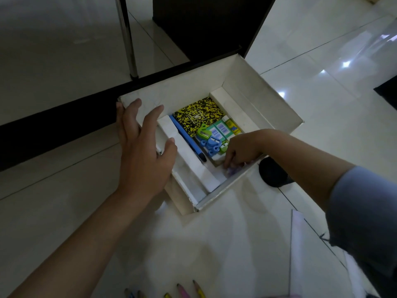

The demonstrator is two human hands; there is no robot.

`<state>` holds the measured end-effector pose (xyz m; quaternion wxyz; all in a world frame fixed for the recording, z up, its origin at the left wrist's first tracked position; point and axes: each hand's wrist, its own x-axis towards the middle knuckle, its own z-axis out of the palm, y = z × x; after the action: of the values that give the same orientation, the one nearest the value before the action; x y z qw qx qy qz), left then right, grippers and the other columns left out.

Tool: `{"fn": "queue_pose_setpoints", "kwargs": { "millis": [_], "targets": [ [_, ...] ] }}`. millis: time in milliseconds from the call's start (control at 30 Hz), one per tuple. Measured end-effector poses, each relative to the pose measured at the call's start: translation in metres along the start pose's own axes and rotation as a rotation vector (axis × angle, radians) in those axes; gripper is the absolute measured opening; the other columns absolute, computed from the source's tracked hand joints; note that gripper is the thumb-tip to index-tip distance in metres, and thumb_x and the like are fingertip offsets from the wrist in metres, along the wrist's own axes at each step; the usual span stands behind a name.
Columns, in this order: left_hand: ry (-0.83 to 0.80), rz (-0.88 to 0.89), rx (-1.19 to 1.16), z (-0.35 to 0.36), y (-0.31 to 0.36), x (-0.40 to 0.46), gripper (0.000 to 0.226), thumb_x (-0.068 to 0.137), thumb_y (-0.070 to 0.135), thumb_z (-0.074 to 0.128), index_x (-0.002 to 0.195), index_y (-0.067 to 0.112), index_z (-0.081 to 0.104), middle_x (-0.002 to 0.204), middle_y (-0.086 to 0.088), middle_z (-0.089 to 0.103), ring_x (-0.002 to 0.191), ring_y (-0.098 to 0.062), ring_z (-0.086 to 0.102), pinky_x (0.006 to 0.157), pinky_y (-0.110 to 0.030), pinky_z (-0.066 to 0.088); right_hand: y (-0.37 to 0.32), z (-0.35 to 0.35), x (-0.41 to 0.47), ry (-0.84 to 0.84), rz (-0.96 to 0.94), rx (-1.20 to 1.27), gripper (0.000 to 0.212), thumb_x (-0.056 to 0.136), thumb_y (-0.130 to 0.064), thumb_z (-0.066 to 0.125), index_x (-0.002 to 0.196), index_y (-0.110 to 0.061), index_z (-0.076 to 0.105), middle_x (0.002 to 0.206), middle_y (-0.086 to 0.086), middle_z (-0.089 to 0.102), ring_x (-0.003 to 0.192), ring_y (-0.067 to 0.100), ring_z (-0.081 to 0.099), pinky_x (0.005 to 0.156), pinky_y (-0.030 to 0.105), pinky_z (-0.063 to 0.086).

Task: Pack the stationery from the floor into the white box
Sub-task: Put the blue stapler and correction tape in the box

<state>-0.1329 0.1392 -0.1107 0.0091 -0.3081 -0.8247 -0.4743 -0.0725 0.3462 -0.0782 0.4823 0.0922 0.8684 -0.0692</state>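
The white box (264, 100) stands open on the tiled floor. Inside lie a yellow-and-black speckled notebook (198, 116), a blue pen (187, 137), green erasers with barcodes (221, 129), and green and blue sharpeners (209, 139). My left hand (142, 147) hovers with spread, relaxed fingers over the box's left wall. My right hand (241, 150) reaches down into the box's near corner, its fingertips curled onto a small purplish item (233, 169) that I cannot identify. Several pencils (191, 290) lie on the floor at the bottom edge.
A black round object (271, 173) sits on the floor just right of the box. A white sheet (307, 250) lies at the lower right. A dark cabinet (206, 24) and a metal leg (126, 37) stand behind the box.
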Motion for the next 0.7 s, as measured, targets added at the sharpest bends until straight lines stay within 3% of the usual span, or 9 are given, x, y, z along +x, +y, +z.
{"fn": "queue_pose_setpoints", "kwargs": {
  "millis": [67,167,267,367,467,533,600,700],
  "targets": [
    [-0.001,-0.012,0.012,0.0,-0.001,0.0,0.056,0.079,0.027,0.042,0.133,0.015,0.045,0.15,-0.011,0.018,0.144,-0.029,-0.002,0.102,0.0,-0.008,0.003,-0.002,-0.007,0.083,0.034,0.104,0.03,0.092,-0.01,0.048,0.117,-0.013,0.065,0.077,-0.005,0.061,0.059,0.005,0.048,0.051,0.006,0.038],
    [-0.003,-0.032,0.026,-0.001,0.0,-0.001,0.055,0.079,0.024,0.045,0.133,0.017,0.045,0.152,-0.009,0.016,0.144,-0.027,-0.004,0.109,-0.012,-0.004,0.011,-0.005,-0.028,0.332,0.056,0.268,0.024,0.091,-0.013,0.048,0.101,-0.015,0.07,0.082,0.003,0.069,0.071,0.016,0.061,0.074,0.027,0.051],
    [-0.03,-0.044,0.032,-0.002,0.001,-0.001,0.055,0.08,0.026,0.042,0.133,0.017,0.045,0.152,-0.009,0.015,0.144,-0.028,-0.004,0.114,-0.031,0.005,0.014,0.001,-0.06,0.658,0.04,0.393,0.021,0.091,-0.013,0.051,0.097,-0.018,0.07,0.087,-0.002,0.066,0.078,0.011,0.059,0.069,0.019,0.047],
    [-0.055,-0.037,0.135,-0.008,0.004,-0.002,0.055,0.081,0.031,0.042,0.133,0.015,0.046,0.152,-0.013,0.017,0.144,-0.031,-0.003,0.115,-0.045,0.009,0.015,0.028,-0.094,0.998,0.017,0.583,0.018,0.091,-0.014,0.053,0.093,-0.02,0.069,0.085,-0.009,0.065,0.081,0.007,0.059,0.075,0.018,0.046],
    [-0.059,0.068,0.249,-0.013,0.02,-0.001,0.048,0.083,0.034,0.047,0.126,0.012,0.053,0.146,-0.018,0.029,0.141,-0.036,0.01,0.113,-0.047,0.013,0.013,0.074,-0.12,1.253,0.064,0.832,0.02,0.09,-0.011,0.054,0.087,-0.024,0.068,0.083,-0.013,0.066,0.08,0.002,0.061,0.074,0.012,0.047],
    [-0.087,0.19,0.222,-0.007,0.042,-0.001,0.043,0.084,0.035,0.048,0.119,0.011,0.058,0.131,-0.017,0.048,0.129,-0.035,0.033,0.106,-0.039,0.025,0.01,0.112,-0.131,1.351,0.116,1.0,0.02,0.089,-0.006,0.055,0.086,-0.021,0.068,0.079,-0.008,0.068,0.075,0.004,0.063,0.073,0.013,0.049],
    [-0.172,0.271,0.143,0.009,0.072,-0.003,0.04,0.083,0.032,0.049,0.115,0.01,0.06,0.116,-0.015,0.058,0.11,-0.032,0.048,0.093,-0.032,0.032,0.002,0.154,-0.14,1.422,0.174,1.187,0.02,0.086,-0.003,0.057,0.083,-0.019,0.068,0.072,-0.001,0.067,0.068,0.009,0.062,0.07,0.019,0.049],
    [-0.327,0.382,0.124,0.041,0.103,-0.007,0.047,0.08,0.032,0.047,0.119,0.007,0.057,0.114,-0.017,0.059,0.105,-0.033,0.053,0.088,-0.034,0.038,-0.016,0.219,-0.149,1.439,0.334,1.334,0.027,0.087,0.002,0.054,0.08,-0.021,0.066,0.068,-0.005,0.065,0.062,0.001,0.059,0.065,0.011,0.046]
  ]
}}
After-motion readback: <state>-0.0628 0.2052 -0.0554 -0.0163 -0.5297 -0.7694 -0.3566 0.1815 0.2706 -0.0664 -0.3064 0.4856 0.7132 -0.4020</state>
